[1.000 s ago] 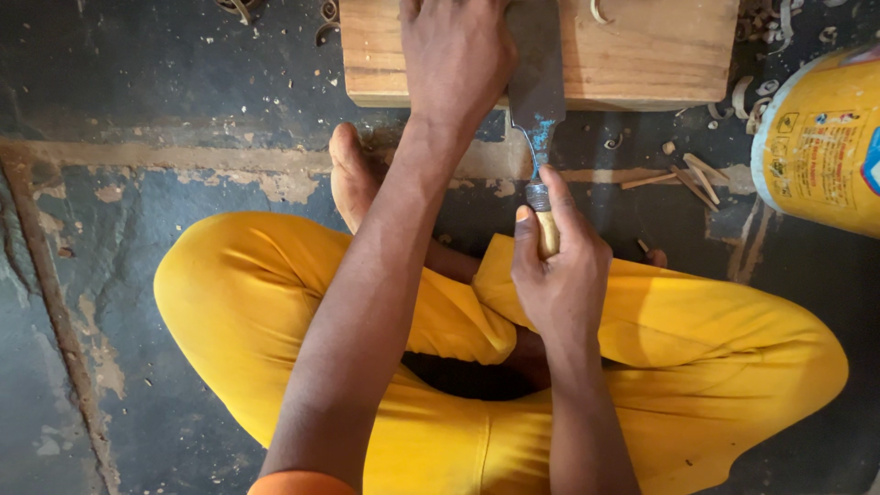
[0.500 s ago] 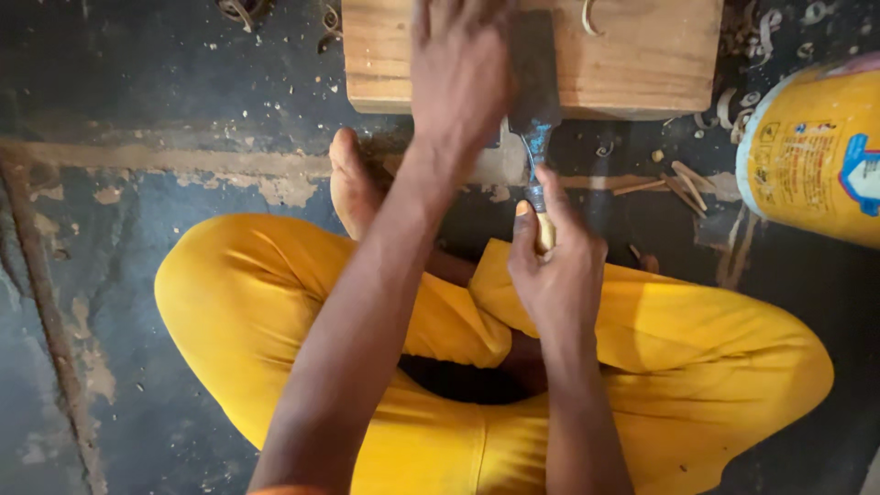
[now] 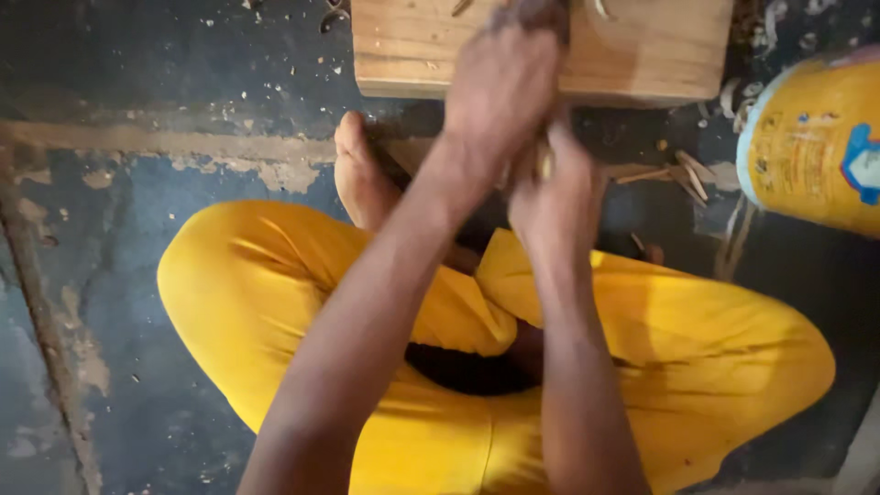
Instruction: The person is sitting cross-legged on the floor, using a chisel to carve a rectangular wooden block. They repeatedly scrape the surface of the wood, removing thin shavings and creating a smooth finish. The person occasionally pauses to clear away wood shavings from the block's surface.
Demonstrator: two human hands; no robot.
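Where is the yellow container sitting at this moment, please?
In the head view, the yellow container stands on the floor at the right edge, right of the wooden block, beside scattered wood slivers.

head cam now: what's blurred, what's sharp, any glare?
Head view: both hands are motion-smeared, the left hand worst, the right hand softer at the fingertips, so whatever they grip is unreadable. The wooden block, yellow trousers and the floor with its chips stay fairly sharp. Lighting is dim and even; no hard glare, only a mild sheen on the yellow container.
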